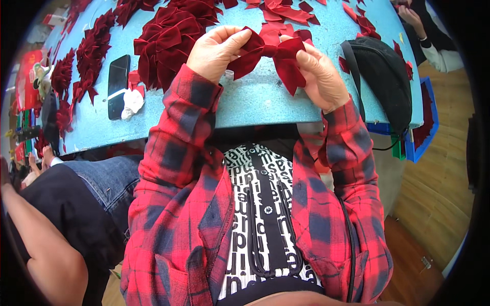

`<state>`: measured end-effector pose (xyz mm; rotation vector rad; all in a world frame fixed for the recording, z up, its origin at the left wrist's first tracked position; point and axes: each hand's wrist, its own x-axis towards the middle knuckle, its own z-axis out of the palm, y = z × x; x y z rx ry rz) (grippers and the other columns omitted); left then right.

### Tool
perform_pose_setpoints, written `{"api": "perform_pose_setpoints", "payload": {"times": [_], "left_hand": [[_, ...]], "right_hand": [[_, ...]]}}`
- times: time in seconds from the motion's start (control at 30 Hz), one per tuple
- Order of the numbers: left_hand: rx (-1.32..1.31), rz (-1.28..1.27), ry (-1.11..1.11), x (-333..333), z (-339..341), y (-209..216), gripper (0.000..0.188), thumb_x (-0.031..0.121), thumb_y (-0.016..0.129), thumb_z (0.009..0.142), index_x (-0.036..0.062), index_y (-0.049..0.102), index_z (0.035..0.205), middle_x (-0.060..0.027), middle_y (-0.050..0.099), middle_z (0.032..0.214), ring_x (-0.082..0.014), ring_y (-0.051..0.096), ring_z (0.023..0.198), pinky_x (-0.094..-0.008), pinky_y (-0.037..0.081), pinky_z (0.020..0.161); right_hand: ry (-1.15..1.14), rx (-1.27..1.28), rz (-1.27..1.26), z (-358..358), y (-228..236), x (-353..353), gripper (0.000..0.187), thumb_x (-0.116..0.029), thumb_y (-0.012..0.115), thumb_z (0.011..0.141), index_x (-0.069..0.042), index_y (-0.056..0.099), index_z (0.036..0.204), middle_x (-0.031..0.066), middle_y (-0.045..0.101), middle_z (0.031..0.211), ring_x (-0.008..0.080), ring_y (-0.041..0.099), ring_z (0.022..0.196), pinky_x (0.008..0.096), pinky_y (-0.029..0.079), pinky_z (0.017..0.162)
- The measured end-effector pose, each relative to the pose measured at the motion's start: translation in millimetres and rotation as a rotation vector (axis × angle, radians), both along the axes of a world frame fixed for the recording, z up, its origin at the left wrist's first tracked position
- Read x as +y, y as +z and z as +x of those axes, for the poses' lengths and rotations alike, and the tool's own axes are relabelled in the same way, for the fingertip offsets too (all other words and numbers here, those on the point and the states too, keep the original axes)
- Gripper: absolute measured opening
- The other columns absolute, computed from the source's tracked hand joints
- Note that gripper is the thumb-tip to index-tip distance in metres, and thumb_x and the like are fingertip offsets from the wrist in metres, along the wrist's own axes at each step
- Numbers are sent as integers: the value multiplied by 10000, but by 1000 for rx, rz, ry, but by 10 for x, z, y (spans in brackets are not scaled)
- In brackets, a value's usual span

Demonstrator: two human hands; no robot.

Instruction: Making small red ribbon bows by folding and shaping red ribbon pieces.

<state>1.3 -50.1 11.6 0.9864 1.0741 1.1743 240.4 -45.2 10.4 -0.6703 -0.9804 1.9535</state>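
Note:
Between my two hands, just over the near part of the light-blue table [265, 109], is a dark red velvet bow [269, 51] with two loops and two hanging tails. My left hand [218, 48] pinches its left loop between thumb and fingers. On the other side, my right hand [320, 71] grips the right loop, thumb in front and some fingertips hidden behind the fabric. A large heap of similar dark red bows [171, 43] lies beside my left hand. Beyond the held bow are brighter red fabric pieces [286, 14].
A black phone [119, 84] and a crumpled white tissue [133, 102] lie left. More bow piles [94, 51] stretch farther left. A black bag [383, 76] rests at the right edge, near a blue bin [426, 120]. One person sits at my left; another person's hand [411, 20] shows far right.

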Motion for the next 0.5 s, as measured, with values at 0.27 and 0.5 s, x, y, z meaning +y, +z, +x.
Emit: {"api": "perform_pose_setpoints", "payload": {"times": [0.27,0.5], "left_hand": [[-151,3,38,-19,23,-10,349,349,612,1013,28,675,1134,-48,725,971,-91,658,816,-221,515,746],[-126,-173,28,-143,-110,101,538,521,531,1012,30,629,1207,-45,728,992,-116,673,864,-261,523,760]], "right_hand": [[-187,-42,-43,-133,-17,-90,257,-195,691,959,-23,682,1149,36,724,1057,100,676,927,248,526,855],[-192,19,-154,-168,-41,17,186,-173,676,963,-47,697,1098,51,738,1028,113,697,898,259,554,815]]}}
